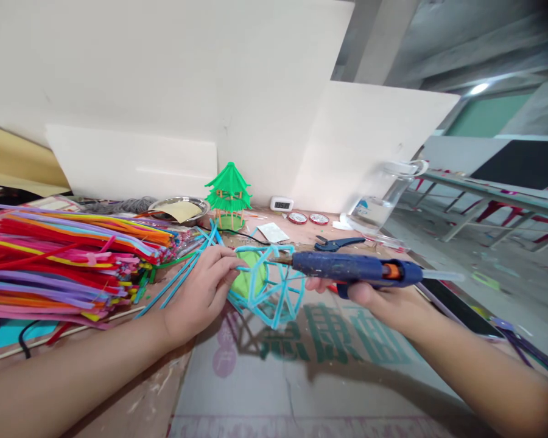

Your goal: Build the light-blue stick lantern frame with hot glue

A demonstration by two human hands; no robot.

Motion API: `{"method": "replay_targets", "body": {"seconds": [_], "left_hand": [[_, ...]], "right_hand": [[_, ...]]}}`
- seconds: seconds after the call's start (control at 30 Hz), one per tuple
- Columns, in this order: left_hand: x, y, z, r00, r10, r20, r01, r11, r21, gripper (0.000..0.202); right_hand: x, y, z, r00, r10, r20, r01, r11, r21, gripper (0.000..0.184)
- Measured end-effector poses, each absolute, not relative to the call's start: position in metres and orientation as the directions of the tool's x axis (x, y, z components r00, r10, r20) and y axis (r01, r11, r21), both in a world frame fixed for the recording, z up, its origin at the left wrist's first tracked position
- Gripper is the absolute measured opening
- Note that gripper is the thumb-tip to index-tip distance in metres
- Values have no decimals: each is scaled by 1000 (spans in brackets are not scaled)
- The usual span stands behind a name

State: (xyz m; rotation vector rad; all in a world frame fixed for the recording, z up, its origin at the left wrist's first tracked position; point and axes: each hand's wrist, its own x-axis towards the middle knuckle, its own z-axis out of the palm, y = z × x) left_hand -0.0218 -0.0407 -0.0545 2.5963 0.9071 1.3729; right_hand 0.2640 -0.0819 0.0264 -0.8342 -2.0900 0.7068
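My left hand (pixel 206 283) pinches the left side of a light-blue pipe-cleaner frame (pixel 281 298), a cage-like shape with spokes at its near end and a green round piece (pixel 250 274) inside its far side. In my right hand (pixel 379 301) is a dark blue hot glue gun (pixel 347 267), with a clear glue stick poking out of its back. The gun's nozzle points left at the frame's upper part; whether it touches cannot be made out. Loose blue pipe cleaners (pixel 176 277) lie just behind my left hand.
Bundles of coloured pipe cleaners (pixel 68 261) cover the left. At the back stand a small green-roofed pavilion (pixel 229 194), a metal dish (pixel 196 210), a digital clock (pixel 282 203) and a clear jug (pixel 377 198). Dark pliers (pixel 340 244) lie behind the glue gun; a printed cardboard sheet (pixel 274 389) lies in front.
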Motion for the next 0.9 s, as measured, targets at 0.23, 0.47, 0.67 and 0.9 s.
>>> {"method": "replay_targets", "body": {"seconds": [0.23,0.47,0.67,0.9], "left_hand": [[-19,-34,-51,340,655,675,444,-745,498,22],[-18,-38,-44,363,690,627,398,-723,565,20],[-18,-37,-48,391,706,591,333,-707,624,15],[-19,-28,-61,398,707,585,373,-707,601,21]], "right_hand": [[269,-75,26,-505,754,421,339,622,-706,44],[276,-68,25,-453,795,405,358,577,-734,45],[266,-56,-4,-194,902,385,160,417,-895,41],[253,-37,-49,78,957,278,-16,280,-960,38]]}}
